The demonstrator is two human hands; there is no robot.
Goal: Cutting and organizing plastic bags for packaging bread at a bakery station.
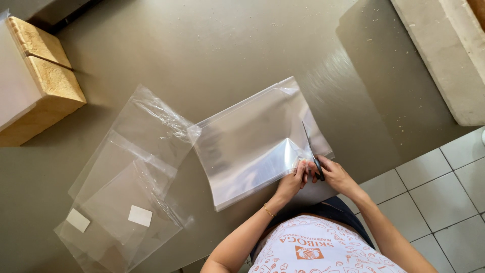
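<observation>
While a pale block with a cork-coloured side sits at the far left edge of the grey-brown table, a loose pile of clear plastic bags lies spread beside it, two of them carrying small white labels. Just right of that pile, overlapping its upper corner, lies a stack of clear plastic sheets, its long axis running diagonally from the near-left up to the far-right. At the near right corner of this stack the left hand pinches the sheet edge, fingers curled and closed on the plastic, a thin gold bracelet at the wrist. Touching it on the right, the right hand grips the dark handles of a pair of scissors, fingers closed through or around the loops. The blades point away from the person, along the stack's right edge and roughly across its long axis; whether they are parted or closed is too fine to tell. Both hands sit at the same corner, the right one nearer the outer edge. Farther right, a pale stone ledge stands beyond the table, above a tiled floor.
</observation>
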